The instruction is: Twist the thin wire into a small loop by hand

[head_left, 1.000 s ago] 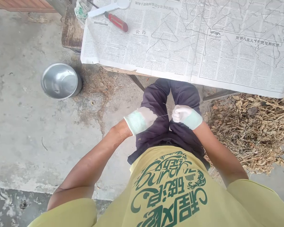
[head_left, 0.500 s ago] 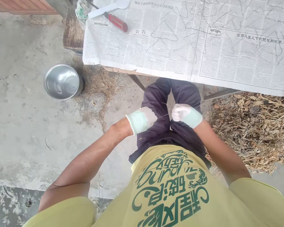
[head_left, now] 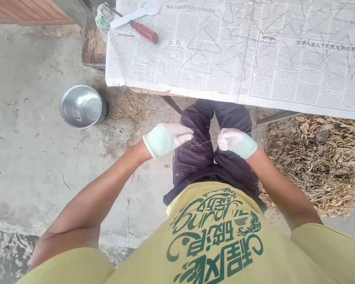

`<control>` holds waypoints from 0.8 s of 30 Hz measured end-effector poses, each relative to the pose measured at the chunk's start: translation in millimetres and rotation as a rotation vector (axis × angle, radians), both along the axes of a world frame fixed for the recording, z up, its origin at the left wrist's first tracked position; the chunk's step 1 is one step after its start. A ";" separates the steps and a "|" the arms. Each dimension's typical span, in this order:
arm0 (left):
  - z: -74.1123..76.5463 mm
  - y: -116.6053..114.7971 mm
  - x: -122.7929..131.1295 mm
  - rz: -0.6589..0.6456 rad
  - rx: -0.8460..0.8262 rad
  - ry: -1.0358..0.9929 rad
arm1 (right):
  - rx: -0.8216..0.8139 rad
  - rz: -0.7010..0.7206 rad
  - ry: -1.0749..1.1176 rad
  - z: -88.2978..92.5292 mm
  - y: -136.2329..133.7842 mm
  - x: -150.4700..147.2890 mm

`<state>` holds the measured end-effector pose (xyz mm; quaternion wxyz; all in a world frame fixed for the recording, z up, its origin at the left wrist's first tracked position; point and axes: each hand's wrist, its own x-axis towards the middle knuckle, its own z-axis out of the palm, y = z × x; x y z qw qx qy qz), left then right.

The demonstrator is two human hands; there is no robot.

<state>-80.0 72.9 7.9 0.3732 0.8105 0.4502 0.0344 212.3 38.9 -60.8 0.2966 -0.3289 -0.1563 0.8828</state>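
Observation:
My right hand (head_left: 236, 142), in a white and pale green glove, is closed around a thin wire (head_left: 205, 142) above my thighs. One end of the wire sticks out to the left and curls at its tip; another short piece pokes out above my fist. In a matching glove, my left hand (head_left: 170, 139) is to the left of the wire and apart from it. Its fingers stretch out toward the right with nothing visible in them. Several bent wires (head_left: 202, 49) lie on the newspaper (head_left: 168, 69) covering the table in front of me.
A red-handled screwdriver (head_left: 146, 32) and a white plastic spoon (head_left: 133, 16) rest at the newspaper's left side, beside a crumpled white and green cloth (head_left: 103, 19). On the concrete floor at left stands a metal pot (head_left: 83, 106). Dry leaves (head_left: 316, 157) are heaped at right.
My left hand has let go of the wire and moved left, its fingers now straightened. The freed wire end has curled downward. My right hand keeps its grip nearly in place.

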 end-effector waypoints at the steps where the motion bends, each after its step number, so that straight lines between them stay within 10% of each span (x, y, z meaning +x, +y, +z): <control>1: 1.0 -2.7 -4.5 0.161 -0.073 -0.094 | 0.000 -0.017 0.008 0.8 -0.5 1.5; 4: -1.8 -21.1 -7.8 0.480 -0.330 -0.339 | 0.002 -0.049 0.031 2.5 -1.7 4.3; 8: -10.2 -48.3 8.1 0.580 -0.574 -0.517 | 0.016 -0.043 0.032 4.2 0.9 4.3; 24: -37.6 -66.4 48.4 0.836 -0.521 -0.747 | 0.247 -0.213 -0.183 12.5 -14.5 -51.1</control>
